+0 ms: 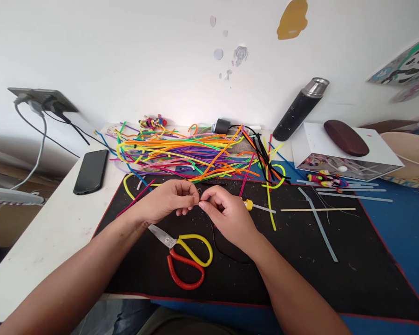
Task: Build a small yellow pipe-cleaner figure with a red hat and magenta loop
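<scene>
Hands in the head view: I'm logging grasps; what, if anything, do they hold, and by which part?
Cannot be told: left hand and right hand pinch close together; anything between is hidden or too small.

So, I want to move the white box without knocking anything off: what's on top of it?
A dark red rounded case lies on top of the white box. Whatever is directly beneath the case is hidden.

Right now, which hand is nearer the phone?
Left. The left hand is to the right of the phone; the right hand is farther right, beyond the left.
</scene>
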{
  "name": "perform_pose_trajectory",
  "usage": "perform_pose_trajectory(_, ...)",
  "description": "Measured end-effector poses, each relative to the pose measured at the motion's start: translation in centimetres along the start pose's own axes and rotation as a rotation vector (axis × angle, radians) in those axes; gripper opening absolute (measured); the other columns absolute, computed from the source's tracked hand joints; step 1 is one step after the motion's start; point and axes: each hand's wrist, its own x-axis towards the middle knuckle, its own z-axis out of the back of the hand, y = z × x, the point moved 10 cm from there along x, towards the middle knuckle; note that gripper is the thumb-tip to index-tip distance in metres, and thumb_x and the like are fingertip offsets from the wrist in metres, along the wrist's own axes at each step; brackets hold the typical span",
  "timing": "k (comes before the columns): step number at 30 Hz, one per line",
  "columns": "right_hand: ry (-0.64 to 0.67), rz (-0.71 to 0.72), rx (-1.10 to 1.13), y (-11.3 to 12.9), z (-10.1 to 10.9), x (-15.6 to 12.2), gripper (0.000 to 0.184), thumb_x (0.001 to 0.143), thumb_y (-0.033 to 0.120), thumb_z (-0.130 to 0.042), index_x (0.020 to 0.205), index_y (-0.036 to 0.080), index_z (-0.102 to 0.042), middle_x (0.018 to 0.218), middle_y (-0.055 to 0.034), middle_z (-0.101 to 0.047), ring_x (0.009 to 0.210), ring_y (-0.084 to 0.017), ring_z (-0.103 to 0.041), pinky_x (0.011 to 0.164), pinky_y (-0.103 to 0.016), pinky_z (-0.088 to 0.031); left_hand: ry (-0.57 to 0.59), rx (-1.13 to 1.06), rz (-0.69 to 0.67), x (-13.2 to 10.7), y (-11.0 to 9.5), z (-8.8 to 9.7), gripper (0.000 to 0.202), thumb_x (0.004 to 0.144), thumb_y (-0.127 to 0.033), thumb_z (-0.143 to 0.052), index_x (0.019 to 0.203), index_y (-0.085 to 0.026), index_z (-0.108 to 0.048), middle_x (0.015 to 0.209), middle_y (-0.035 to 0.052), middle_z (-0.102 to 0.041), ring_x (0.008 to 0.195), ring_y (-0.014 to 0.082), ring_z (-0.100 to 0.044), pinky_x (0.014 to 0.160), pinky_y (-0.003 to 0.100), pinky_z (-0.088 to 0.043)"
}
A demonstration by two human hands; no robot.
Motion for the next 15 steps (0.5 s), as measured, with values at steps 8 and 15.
perform_pose_trajectory(8,0.008,-0.051,0.073,-0.3,-0.4,0.0,0.008,0.100,0.031,-0.066,0.100,0.024,-0.063,0.065,0.0073,-0.054,0.057,-0.013,-0.050,0.056,-0.026,-0.036,0.019,0.022,-0.022,0.0,-0.4,0.0,0.022,0.076,-0.034,-0.079,0.078,-0.015,-0.067,0.063,-0.0038,-0.060,0.054,0.0084,-0.054,0.047,0.016,-0.040)
perform_pose_trajectory(15,0.038,-0.107,0.161,-1.0,-1.0,-0.2,0.016,0.103,0.038,-0.065,0.100,0.023,-0.066,0.065,0.0056,-0.057,0.054,-0.013,-0.051,0.052,-0.025,-0.038,0.037,0.075,-0.043,-0.3,-0.6,0.2,0.025,0.082,-0.038,-0.079,0.081,-0.016,-0.068,0.063,-0.0042,-0.060,0.056,0.0091,-0.055,0.049,0.017,-0.042)
